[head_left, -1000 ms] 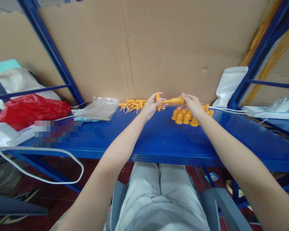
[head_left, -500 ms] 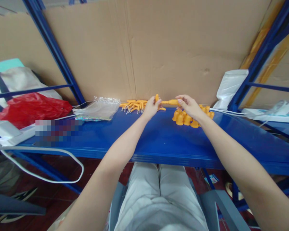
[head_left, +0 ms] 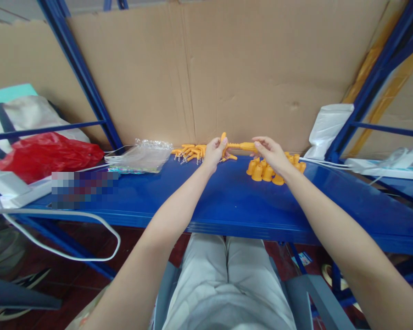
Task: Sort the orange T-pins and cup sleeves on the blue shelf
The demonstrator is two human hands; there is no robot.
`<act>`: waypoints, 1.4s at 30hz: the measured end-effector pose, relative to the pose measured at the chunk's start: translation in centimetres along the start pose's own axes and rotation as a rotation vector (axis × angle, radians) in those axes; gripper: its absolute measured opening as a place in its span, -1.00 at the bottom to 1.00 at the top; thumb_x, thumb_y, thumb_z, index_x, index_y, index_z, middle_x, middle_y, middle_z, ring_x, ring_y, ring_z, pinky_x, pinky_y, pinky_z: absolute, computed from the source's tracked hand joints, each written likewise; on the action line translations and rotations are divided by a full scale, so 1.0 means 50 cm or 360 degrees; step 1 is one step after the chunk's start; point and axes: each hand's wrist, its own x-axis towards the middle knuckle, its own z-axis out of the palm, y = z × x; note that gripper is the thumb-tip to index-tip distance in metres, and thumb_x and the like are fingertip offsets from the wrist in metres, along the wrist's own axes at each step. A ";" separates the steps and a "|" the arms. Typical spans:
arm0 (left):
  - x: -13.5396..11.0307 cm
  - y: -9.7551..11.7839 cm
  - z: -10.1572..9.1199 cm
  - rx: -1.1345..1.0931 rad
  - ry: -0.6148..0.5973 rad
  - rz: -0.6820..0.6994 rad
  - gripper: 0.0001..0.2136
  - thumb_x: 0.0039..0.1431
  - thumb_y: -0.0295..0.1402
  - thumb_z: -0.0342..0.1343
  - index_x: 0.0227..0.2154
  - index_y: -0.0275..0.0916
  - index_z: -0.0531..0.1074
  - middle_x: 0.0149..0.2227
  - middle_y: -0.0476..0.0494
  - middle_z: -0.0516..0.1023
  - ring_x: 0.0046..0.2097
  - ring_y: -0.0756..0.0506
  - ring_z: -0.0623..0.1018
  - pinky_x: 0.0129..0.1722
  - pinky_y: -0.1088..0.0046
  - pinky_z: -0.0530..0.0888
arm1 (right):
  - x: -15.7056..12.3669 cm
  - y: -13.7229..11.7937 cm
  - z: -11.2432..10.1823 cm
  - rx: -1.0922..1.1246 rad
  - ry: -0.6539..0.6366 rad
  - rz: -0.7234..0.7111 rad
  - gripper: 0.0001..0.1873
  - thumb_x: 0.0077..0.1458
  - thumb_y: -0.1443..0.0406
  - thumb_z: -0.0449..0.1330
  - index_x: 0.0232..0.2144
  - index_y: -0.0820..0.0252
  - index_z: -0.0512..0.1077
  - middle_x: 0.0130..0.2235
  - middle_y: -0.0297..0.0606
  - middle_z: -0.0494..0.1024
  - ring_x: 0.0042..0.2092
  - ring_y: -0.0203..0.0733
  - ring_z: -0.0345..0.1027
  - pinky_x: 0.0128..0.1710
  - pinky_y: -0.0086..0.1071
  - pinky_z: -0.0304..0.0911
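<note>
— Both grips are closed on one orange piece: the left hand (head_left: 214, 153) pinches the T-shaped end, the right hand (head_left: 271, 153) pinches the cone-shaped end, and the orange assembly (head_left: 241, 146) spans the gap between them, held just above the blue worktop (head_left: 227, 201).

— What has changed over the last second?

— Little in the hold itself. The piece has come down a touch and sits closer to level, and the left thumb has shifted along the T-end. Both hands have stayed clamped throughout, so I judge the two parts are being pressed or twisted together, not picked up or put down.

— What lies around the grip?

— Just under the right hand, a cluster of orange cones (head_left: 268, 170) stands on the worktop. Left of the left hand lies a heap of orange T-pieces (head_left: 189, 151), and further left a clear plastic bag (head_left: 141, 156), then a red bag (head_left: 48, 156). Well to the right sits a white bag (head_left: 326, 128).

— Any brands or writing?

— None legible. A patch on the worktop, far left of the grip, is blurred out, and the cardboard backing (head_left: 227, 68) is plain.
</note>
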 end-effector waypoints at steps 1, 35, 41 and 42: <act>0.001 -0.001 0.000 -0.0022 0.0005 0.0033 -0.70 0.27 -0.08 0.17 -0.36 -0.22 0.34 -0.53 0.06 0.46 -0.55 0.09 0.49 -0.48 0.59 0.46 | 0.000 -0.001 0.000 0.0115 0.0003 0.0067 -0.70 0.27 0.04 0.16 -0.15 0.11 0.45 -0.24 -0.27 0.58 -0.34 -0.24 0.52 -0.27 -0.34 0.45; -0.018 0.035 0.011 -0.0449 0.0413 -0.0597 -0.76 0.34 -0.27 0.09 -0.43 -0.26 0.34 -0.64 0.03 0.41 -0.73 0.09 0.32 -0.70 0.61 0.16 | -0.010 0.008 -0.026 -0.1351 -0.0031 -0.0905 -0.62 0.11 0.38 0.05 0.01 0.14 0.35 0.06 0.05 0.48 0.08 0.15 0.37 -0.05 -0.02 0.33; -0.013 0.043 -0.012 -0.0664 0.0629 -0.0733 -0.84 0.37 -0.31 0.01 -0.35 -0.22 0.34 -0.71 0.12 0.27 -0.76 0.10 0.21 -0.75 0.61 0.10 | 0.003 0.026 -0.042 -0.1306 0.0154 -0.0712 -0.65 0.02 0.37 0.11 -0.09 0.14 0.32 -0.03 -0.01 0.50 -0.02 0.10 0.41 -0.07 -0.05 0.34; -0.012 0.043 -0.015 -0.0681 0.0650 -0.0743 -0.85 0.36 -0.30 0.02 -0.33 -0.22 0.34 -0.71 0.12 0.27 -0.76 0.10 0.21 -0.76 0.61 0.09 | 0.006 0.032 -0.043 -0.1268 0.0190 -0.0659 -0.66 0.00 0.36 0.13 -0.10 0.13 0.32 -0.05 -0.04 0.50 -0.04 0.08 0.42 -0.07 -0.06 0.35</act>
